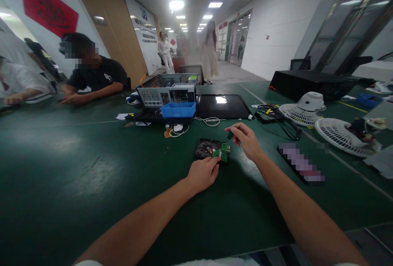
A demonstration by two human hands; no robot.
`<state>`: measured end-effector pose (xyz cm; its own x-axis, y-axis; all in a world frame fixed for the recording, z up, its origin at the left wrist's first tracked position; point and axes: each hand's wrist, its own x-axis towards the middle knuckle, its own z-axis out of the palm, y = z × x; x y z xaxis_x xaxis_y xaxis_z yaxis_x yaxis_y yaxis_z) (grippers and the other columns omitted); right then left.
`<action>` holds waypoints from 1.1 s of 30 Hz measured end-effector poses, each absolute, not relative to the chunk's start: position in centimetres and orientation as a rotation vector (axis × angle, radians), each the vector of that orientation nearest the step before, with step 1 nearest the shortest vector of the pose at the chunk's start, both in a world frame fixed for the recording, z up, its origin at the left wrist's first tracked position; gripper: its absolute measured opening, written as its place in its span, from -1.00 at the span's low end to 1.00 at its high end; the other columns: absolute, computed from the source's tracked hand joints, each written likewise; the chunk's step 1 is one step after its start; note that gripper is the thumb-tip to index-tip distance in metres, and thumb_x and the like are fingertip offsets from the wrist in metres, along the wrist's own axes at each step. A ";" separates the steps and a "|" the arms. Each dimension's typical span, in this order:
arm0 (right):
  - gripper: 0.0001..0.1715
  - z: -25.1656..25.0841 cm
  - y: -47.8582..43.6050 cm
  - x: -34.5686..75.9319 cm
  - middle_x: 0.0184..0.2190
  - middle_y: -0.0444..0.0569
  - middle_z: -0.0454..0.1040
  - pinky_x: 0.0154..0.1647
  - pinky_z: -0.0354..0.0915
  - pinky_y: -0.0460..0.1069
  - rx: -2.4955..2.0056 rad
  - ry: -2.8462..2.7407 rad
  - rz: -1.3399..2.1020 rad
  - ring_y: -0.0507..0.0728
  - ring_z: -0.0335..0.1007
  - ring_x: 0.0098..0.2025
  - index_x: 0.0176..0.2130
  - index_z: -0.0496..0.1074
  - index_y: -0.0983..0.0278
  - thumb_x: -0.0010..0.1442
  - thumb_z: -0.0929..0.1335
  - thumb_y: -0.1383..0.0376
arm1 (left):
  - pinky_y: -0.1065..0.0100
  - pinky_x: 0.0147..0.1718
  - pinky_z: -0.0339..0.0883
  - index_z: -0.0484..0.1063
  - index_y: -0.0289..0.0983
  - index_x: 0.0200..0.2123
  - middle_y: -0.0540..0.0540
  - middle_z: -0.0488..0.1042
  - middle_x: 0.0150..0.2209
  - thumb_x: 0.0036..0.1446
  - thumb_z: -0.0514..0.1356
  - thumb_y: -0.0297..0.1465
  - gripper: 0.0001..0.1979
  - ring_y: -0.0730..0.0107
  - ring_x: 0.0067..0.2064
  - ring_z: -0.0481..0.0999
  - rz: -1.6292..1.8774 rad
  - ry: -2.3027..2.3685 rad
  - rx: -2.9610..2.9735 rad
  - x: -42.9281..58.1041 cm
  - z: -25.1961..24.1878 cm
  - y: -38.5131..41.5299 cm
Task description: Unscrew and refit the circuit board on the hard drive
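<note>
A hard drive (204, 148) lies on the green table mat with its green circuit board (223, 150) facing up. My left hand (204, 171) rests at the drive's near edge, fingers closed along it and steadying it. Above the board's far right corner, my right hand (245, 138) pinches the dark handle of a small screwdriver (230, 135). The screwdriver points down at the board; whether its tip sits in a screw is too small to tell.
Beyond the drive stand an opened computer case (167, 89), a blue bin (178, 110) and a flat black panel (224, 107). Fan parts (302, 108), cables and a phone-like slab (301, 163) lie to the right. Other people sit at left and stand behind.
</note>
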<state>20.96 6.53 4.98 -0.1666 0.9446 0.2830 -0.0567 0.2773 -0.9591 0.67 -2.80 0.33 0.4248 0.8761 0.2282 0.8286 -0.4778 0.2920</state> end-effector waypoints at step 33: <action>-0.61 5.0 6.8 21.0 -0.14 -0.01 0.58 -0.66 0.05 -0.09 -0.833 -1.227 1.406 -0.02 0.31 -0.54 -0.21 0.44 0.20 0.14 0.44 -0.03 | 0.24 -0.10 0.49 0.37 -0.13 0.21 -0.11 0.58 -0.05 0.39 0.02 -0.30 -0.62 0.23 -0.10 0.61 0.543 1.537 2.525 0.7 0.2 -2.8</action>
<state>21.04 6.85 5.02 -0.2135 0.9688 0.1260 -0.2565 0.0689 -0.9641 0.71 -2.76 0.22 0.4143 0.8798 0.2330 0.8308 -0.4701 0.2978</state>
